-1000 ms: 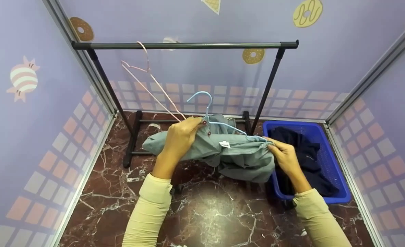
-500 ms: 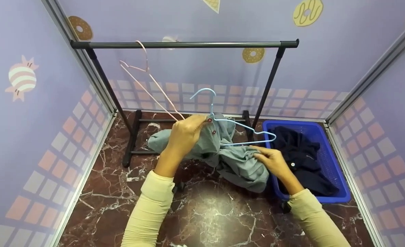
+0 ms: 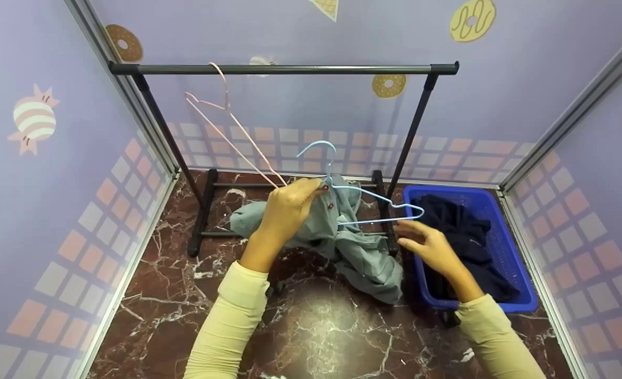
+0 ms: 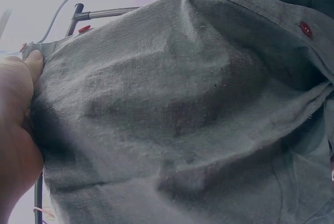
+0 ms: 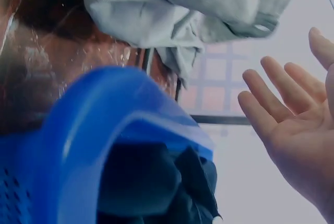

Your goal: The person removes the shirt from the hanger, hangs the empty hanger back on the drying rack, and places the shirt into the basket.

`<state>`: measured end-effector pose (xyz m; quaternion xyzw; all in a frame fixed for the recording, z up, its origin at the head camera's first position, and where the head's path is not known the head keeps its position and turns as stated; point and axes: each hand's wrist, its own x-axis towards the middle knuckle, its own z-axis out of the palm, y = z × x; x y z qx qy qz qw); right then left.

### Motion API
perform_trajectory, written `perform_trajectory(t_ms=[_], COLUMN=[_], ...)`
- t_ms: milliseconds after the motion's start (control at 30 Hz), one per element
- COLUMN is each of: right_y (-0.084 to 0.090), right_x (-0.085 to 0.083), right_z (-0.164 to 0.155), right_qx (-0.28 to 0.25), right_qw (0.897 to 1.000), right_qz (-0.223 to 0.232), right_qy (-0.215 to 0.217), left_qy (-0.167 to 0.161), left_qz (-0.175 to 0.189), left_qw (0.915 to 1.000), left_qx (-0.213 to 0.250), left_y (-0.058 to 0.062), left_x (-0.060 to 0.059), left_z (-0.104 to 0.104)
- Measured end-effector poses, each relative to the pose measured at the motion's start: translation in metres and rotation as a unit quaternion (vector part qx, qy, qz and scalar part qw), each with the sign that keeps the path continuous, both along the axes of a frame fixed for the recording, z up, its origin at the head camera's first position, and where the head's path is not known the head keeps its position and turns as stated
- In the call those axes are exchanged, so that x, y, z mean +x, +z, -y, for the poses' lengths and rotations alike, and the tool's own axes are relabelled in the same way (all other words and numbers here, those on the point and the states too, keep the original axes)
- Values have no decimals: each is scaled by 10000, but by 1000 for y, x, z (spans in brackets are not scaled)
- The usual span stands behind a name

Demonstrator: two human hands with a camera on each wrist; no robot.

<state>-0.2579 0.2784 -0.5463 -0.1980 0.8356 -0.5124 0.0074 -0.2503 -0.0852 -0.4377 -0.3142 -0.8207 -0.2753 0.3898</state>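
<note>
Since a moment ago, the right hand (image 3: 431, 245) has been letting go of the grey-green shirt (image 3: 361, 247) and is now hovering with its fingers (image 5: 266, 106) spread and relaxed, holding nothing, just below the free right end of the light blue wire hanger (image 3: 366, 197). With that side released, the shirt is drooping lower toward the floor.

Meanwhile the left hand (image 3: 287, 208) is gripping the shirt's collar area, bunching the fabric near its red buttons right where the hanger's neck is rising out of the cloth. From the left wrist view, the thumb (image 4: 32, 62) is pressing against the shirt's edge and the fabric is filling nearly the whole frame.

Hanging from that grip, the shirt is sitting partly on the hanger, its left shoulder covered, its right side sagging in front of the clothes rack (image 3: 284, 68). A pink wire hanger (image 3: 226, 118) is hanging on the rack's bar, left of centre. To the right, a blue basket (image 3: 521, 273) is resting on the dark red marble floor (image 3: 321, 331), holding a dark navy garment (image 3: 463, 237).
</note>
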Motion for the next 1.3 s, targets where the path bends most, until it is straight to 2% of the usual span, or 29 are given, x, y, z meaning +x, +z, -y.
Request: perform_trajectory(t_ms=[133,267,500,667,800,900,1067,1300], right_y=[12,29,63,80,81,76,66,59], right_x=[2,4,7,7,7,7,10,11], right_z=[-5,-5,-2,8,15,20,23,25], right_qx=[-418,-315,598,1653,2536,2929,3121,3129], right_qw=[9982,9939,9825,9627,9403,9300,9234,9072], right_qz=[-343,-968,-1759,-2102,-2159,-2061,-2084,-2767], right_qy=[-273,-416,-121,403,707,828,806,493], left_qy=[16,-15,-190,-317,-431,-456,-433,-475], left_qz=[42,42,145,309,440,445,421,532], left_qw=[10000,9999,9995,9987,9976,9976,9979,9974], left_qx=[-67,-94,-203,-251,-307,-288,-232,-144], left_y=[-1,-1,-1,-9,-16,-18,-22,-23], left_x=[-1,-1,-2,-3,-2,-1,-1,-3], left_z=[0,-2,-9,-16,-23,-27,-30,-29])
